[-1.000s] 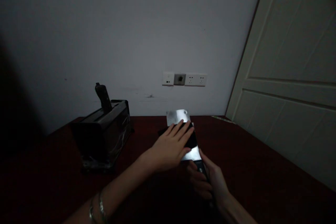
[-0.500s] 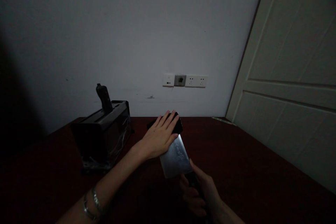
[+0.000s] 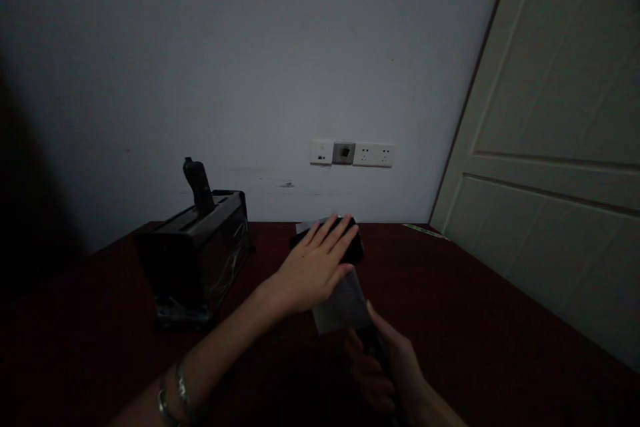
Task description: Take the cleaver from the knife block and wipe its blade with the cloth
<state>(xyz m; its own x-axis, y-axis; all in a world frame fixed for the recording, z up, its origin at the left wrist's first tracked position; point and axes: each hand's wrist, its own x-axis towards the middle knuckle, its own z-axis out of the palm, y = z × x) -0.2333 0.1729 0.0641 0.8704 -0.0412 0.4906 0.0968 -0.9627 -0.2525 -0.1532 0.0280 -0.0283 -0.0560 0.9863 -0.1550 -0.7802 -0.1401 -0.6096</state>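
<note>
My right hand (image 3: 387, 363) is wrapped round the dark handle of a cleaver, whose broad steel blade (image 3: 340, 303) lies nearly flat and points away from me. My left hand (image 3: 313, 267) lies flat on the blade with fingers stretched out, its fingertips on a dark block (image 3: 350, 247) that sits under the blade's far part. A pale strip of blade tip shows beyond the fingers. Both hands are over the dark red table (image 3: 475, 320).
A black knife block (image 3: 200, 247) with one dark handle (image 3: 197, 183) sticking up stands at the left on the table. Wall sockets (image 3: 353, 153) sit on the white wall behind. A pale door (image 3: 565, 147) fills the right side. The room is dim.
The blade was pulled back towards me and then pushed forward again over the dark block. My left hand rode along on it, staying flat.
</note>
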